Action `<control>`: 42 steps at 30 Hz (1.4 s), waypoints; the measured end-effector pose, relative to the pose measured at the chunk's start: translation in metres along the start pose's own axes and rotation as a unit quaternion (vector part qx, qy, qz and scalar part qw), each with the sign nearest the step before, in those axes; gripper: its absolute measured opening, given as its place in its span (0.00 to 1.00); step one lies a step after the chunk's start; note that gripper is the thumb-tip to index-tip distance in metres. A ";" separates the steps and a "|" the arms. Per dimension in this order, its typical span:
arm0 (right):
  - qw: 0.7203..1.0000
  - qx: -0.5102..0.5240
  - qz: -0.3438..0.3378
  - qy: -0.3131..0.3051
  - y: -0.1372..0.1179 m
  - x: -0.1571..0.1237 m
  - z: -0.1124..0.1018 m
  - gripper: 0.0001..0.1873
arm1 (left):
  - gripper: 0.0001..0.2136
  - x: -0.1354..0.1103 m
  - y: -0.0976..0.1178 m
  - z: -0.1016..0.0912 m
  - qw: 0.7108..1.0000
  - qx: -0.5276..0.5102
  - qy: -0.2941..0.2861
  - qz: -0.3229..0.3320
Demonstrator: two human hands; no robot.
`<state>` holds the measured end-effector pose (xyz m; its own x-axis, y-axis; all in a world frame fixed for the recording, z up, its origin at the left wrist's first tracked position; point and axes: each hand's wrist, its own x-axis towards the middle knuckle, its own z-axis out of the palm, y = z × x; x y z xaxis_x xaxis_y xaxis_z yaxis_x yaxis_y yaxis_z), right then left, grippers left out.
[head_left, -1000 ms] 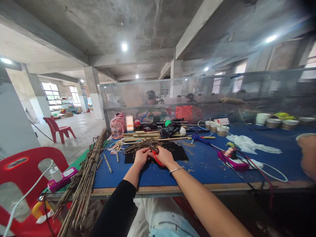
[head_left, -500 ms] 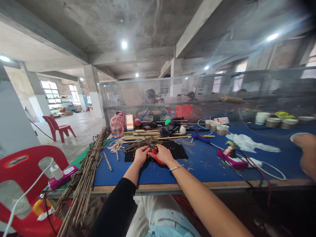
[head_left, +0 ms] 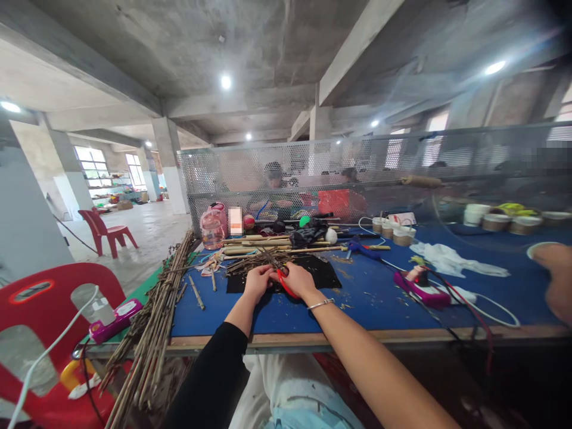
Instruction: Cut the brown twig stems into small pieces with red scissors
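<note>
Red-handled scissors (head_left: pixel 286 285) are in my right hand (head_left: pixel 300 277), its fingers wrapped about the handles. The blades point away and up to the left, over dry twigs (head_left: pixel 243 262) piled on a black mat (head_left: pixel 328 274). Close against it, my left hand (head_left: pixel 257 282) is closed, fingertips pinched together near the scissors. What it pinches is too small and too hidden to make out. Both hands are just above the near part of the mat.
A long bundle of sticks (head_left: pixel 154 333) overhangs the blue table's (head_left: pixel 214 322) left edge. Behind the mat lie bamboo sticks (head_left: pixel 254 242) and a pink jug (head_left: pixel 213 229). To the right are a blue glue gun (head_left: pixel 364 249), a purple power strip (head_left: pixel 422 292) and another person's arm (head_left: pixel 556 274).
Almost nothing differs. The whole view has shifted very slightly, and both hands keep their place, with the scissors still in the right.
</note>
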<state>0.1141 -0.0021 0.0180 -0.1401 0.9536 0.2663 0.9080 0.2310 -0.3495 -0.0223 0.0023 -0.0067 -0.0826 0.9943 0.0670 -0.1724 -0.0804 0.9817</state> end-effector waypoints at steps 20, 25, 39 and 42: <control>0.999 0.000 -0.035 0.017 0.004 0.002 0.009 0.29 | 0.11 -0.001 0.001 -0.001 1.000 -0.011 -0.021 0.013; 1.000 0.000 -0.015 0.002 0.000 0.000 0.004 0.30 | 0.12 0.000 0.001 -0.001 1.000 -0.001 -0.009 0.013; 0.999 -0.010 -0.039 0.014 0.001 0.000 0.005 0.32 | 0.12 -0.001 0.005 0.000 0.999 -0.019 0.037 -0.004; 0.998 -0.016 -0.046 0.026 0.002 0.001 0.008 0.31 | 0.12 -0.001 0.004 0.000 0.999 -0.007 0.047 -0.003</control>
<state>0.1131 0.0008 0.0103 -0.2033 0.9172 0.3426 0.9044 0.3100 -0.2932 -0.0234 0.0014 -0.0034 -0.1735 0.9838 0.0439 -0.1868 -0.0767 0.9794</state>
